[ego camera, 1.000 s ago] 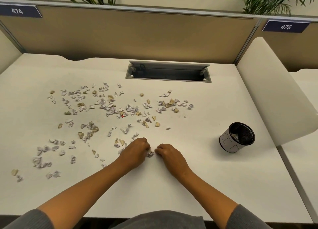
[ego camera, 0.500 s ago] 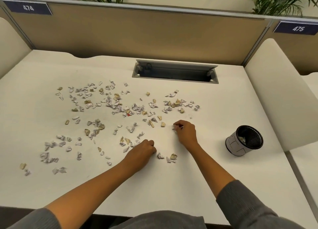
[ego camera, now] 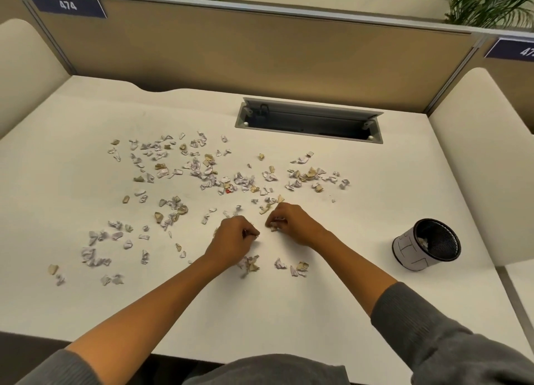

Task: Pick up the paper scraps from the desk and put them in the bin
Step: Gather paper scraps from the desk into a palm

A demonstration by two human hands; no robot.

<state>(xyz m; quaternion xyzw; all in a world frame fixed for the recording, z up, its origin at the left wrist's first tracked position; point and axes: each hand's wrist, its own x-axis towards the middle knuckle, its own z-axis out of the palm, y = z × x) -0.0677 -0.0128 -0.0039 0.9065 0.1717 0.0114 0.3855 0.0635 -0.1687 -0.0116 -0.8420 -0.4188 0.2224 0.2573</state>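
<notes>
Several small white and tan paper scraps (ego camera: 202,170) lie scattered over the left and middle of the white desk (ego camera: 289,312). My left hand (ego camera: 232,240) is curled on the desk at the centre, fingers closed over scraps. My right hand (ego camera: 291,224) sits just right of it, fingers curled and pinching white scraps against the desk. A small heap of scraps (ego camera: 250,264) lies under my left wrist, and a few more scraps (ego camera: 294,267) lie below my right hand. The small black mesh bin (ego camera: 424,247) stands on the desk to the right, with some scraps inside.
An open grey cable tray (ego camera: 309,123) is sunk into the desk at the back. A tan partition wall (ego camera: 260,52) closes the far side, and cream side panels (ego camera: 485,167) stand at both ends. Plants rise behind the partition.
My right hand pulled back from further out toward my left hand with scraps in its fingers. My left hand moved up slightly, leaving a small heap near my wrist.
</notes>
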